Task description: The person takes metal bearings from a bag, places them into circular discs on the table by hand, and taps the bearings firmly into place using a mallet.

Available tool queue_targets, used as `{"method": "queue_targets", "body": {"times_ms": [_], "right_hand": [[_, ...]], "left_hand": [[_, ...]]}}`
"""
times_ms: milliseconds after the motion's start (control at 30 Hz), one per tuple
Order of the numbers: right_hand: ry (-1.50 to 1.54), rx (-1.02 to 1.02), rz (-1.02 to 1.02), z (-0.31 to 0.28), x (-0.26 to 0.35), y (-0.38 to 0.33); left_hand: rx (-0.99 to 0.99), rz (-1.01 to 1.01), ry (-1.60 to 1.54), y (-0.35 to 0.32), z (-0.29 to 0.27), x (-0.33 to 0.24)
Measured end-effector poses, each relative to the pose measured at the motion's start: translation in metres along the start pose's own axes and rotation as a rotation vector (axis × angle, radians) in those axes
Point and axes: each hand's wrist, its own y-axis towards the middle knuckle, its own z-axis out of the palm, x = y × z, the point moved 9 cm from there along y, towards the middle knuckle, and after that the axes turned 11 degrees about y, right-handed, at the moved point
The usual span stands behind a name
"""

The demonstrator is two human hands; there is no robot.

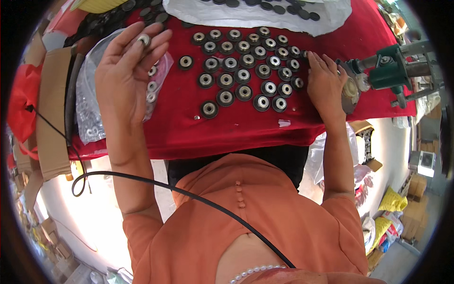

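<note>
My left hand [124,66] is raised palm up over the left of the table, its thumb holding a small silver ball bearing [144,39] against the fingers. Below it lies a clear plastic bag [90,106] with more bearings [151,87] showing at its side. At the right, my right hand [326,83] rests palm down, fingers curled together over a small pale piece [305,54] that is mostly hidden. Between the hands, several black round wheels [243,75] with silver bearings in their centres lie in loose rows. One wheel [186,62] sits apart, nearer my left hand.
A red cloth [189,135] covers the table. At the far side, loose black discs [279,9] lie on a white sheet [198,14]. A green metal press [388,73] stands right of my right hand. A cardboard box [53,113] is at the left, and a black cable [189,194] crosses in front of me.
</note>
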Motion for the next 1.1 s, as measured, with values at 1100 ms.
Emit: {"method": "queue_targets", "body": {"times_ms": [1100], "right_hand": [[0.526,-0.058,-0.133,-0.063,0.056,0.02]], "left_hand": [[-0.388,0.641,1.293,-0.156,-0.142,-0.035]]}}
